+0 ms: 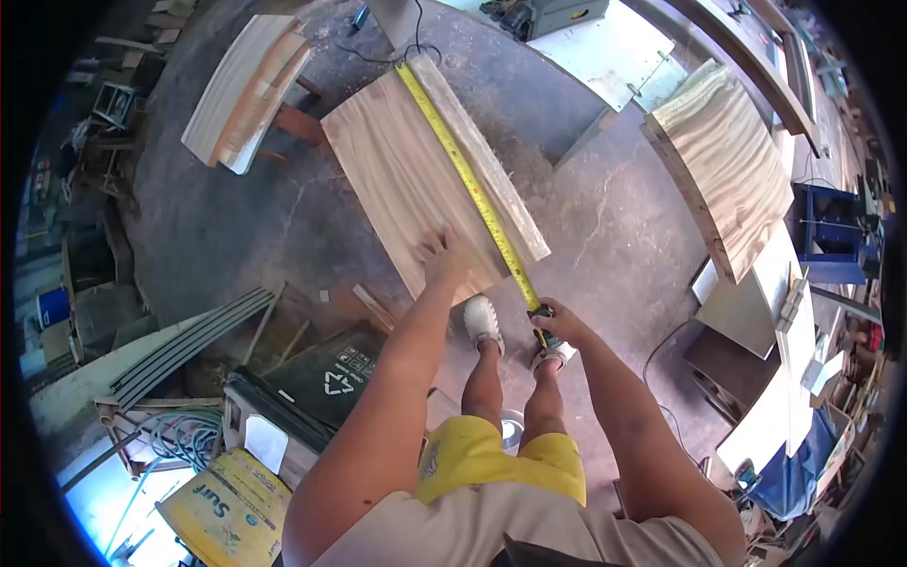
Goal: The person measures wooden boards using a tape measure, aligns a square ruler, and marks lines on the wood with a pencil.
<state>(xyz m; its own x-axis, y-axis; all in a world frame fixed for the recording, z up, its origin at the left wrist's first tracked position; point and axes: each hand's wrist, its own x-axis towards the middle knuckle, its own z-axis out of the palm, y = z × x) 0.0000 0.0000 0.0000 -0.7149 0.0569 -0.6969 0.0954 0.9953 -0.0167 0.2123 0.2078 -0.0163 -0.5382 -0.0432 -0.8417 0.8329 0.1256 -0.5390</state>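
A wide wooden board [378, 151] lies before me, with a narrow rough-edged wood strip [482, 161] along its right side. My left hand [444, 260] rests flat on the near end of the board, fingers spread. In my right hand [559, 324] is the black case of a tape measure [541, 319], gripped just past the board's near edge. Its yellow blade [463, 168] is drawn out along the length of the wood, reaching the far end. What holds the blade's far tip is too small to make out.
Stacked boards [248, 90] stand at the upper left, and a thick wooden slab [723, 170] at the right. A white panel [605, 52] is at the top. Dark metal strips [194, 345], a black bin [326, 378] and a yellow Surf box [227, 510] lie left of my legs.
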